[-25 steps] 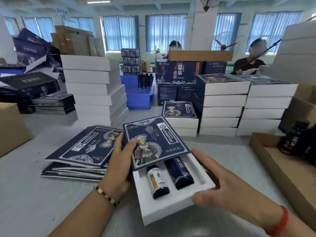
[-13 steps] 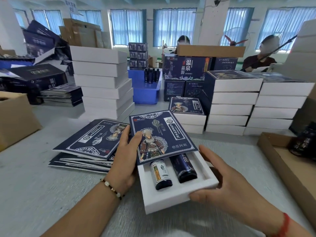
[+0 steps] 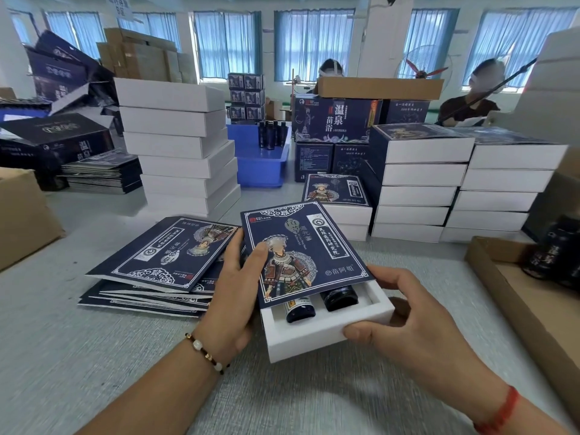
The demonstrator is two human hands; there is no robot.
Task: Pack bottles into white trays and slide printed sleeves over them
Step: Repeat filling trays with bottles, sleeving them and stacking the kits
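— While the white foam tray (image 3: 326, 335) sits low in the middle of the grey table (image 3: 94, 356), what has hold of it?

— The right hand (image 3: 417, 328): thumb curled against the tray's near right corner, fingers wrapped over its right side, clamped on it. A red cord is round that wrist.

— And the cover?

— The dark blue printed cardboard sleeve (image 3: 301, 255), with a costumed figure on top, covers most of the tray; only the near end sticks out. The left hand (image 3: 235, 296), with a beaded bracelet on its wrist, grips the sleeve's left edge, thumb pressed on the printed face.

— What's inside?

— Two dark bottles (image 3: 320, 304) lie side by side in the tray's slots, only their near ends showing.

— Around it?

— A pile of flat printed sleeves (image 3: 157, 265) lies just left. Behind stand stacks of white boxes (image 3: 179, 146), sleeved finished packs (image 3: 420, 180), and a blue plastic bin (image 3: 260, 161) with dark bottles standing in it. A brown cardboard tray (image 3: 527, 296) sits at right.
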